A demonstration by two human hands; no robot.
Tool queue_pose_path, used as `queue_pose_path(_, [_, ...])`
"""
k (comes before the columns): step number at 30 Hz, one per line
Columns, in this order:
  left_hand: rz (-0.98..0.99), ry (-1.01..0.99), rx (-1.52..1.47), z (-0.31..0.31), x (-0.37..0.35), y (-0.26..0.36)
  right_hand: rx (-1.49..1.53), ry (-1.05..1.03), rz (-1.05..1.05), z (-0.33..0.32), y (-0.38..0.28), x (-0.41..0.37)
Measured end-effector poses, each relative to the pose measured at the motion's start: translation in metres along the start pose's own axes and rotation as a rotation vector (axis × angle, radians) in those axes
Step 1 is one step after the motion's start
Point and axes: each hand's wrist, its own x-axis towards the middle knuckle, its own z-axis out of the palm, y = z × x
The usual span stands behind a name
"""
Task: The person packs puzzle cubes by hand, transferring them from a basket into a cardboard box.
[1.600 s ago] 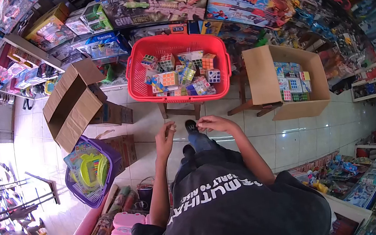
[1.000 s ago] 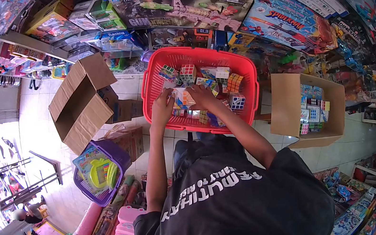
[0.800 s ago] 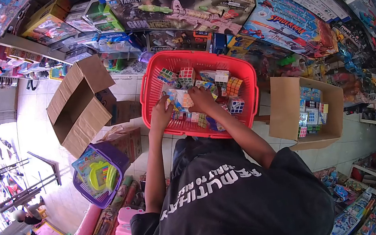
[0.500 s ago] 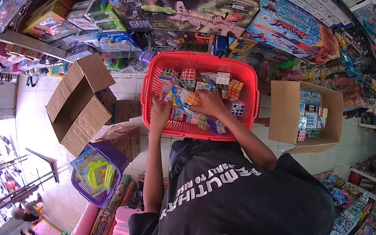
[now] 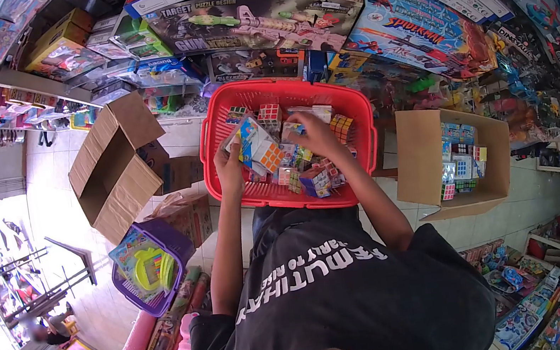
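Observation:
My left hand [image 5: 229,170] is closed on the edge of a clear packet with a blue and white card. Inside that packet is a puzzle cube [image 5: 272,157] with an orange-checked face towards me. My right hand [image 5: 315,134] has its thumb and fingers bent around another wrapped puzzle cube [image 5: 291,129], partly hidden by the fingers. Both hands are inside a red plastic basket [image 5: 212,113]. Around them lie several more cubes, among them a red-faced cube [image 5: 269,113] and an orange-yellow cube [image 5: 340,126].
A cardboard box [image 5: 416,163] with packaged cubes stands to the right. On the left are an open cardboard box [image 5: 94,147] and a purple basket [image 5: 178,243] of toys. Boxed toy guns [image 5: 258,20] are stacked beyond the red basket. A person [image 5: 50,330] sits far left.
My right hand has left the orange-checked cube and moved up and right to another packet. My left hand keeps the first packet, now tilted more upright. The view has shifted slightly.

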Motion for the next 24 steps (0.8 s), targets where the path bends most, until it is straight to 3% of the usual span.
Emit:
queue_pose_path(1, [0.000,-0.003,0.001,-0.003,0.001,0.000,0.000,0.003,0.000,-0.003,0.013,0.002])
queue_pose_path(3, [0.051,0.060,-0.041,-0.007,0.004,0.002,-0.584,0.251,0.094,-0.009,0.031,0.004])
queue_pose_path(6, [0.079,0.078,-0.039,-0.008,0.003,0.006,-0.749,0.157,0.203,-0.007,0.042,-0.001])
queue_pose_path(10, [0.079,0.023,0.024,-0.004,-0.001,0.013,-0.853,0.152,0.177,0.000,0.053,-0.001])
queue_pose_path(19, [0.064,-0.069,0.084,0.009,-0.011,0.030,-0.453,0.258,0.147,-0.029,0.008,-0.020])
queue_pose_path(24, [0.031,-0.263,0.057,0.014,-0.015,0.039,0.034,0.432,0.038,-0.034,-0.013,-0.041])
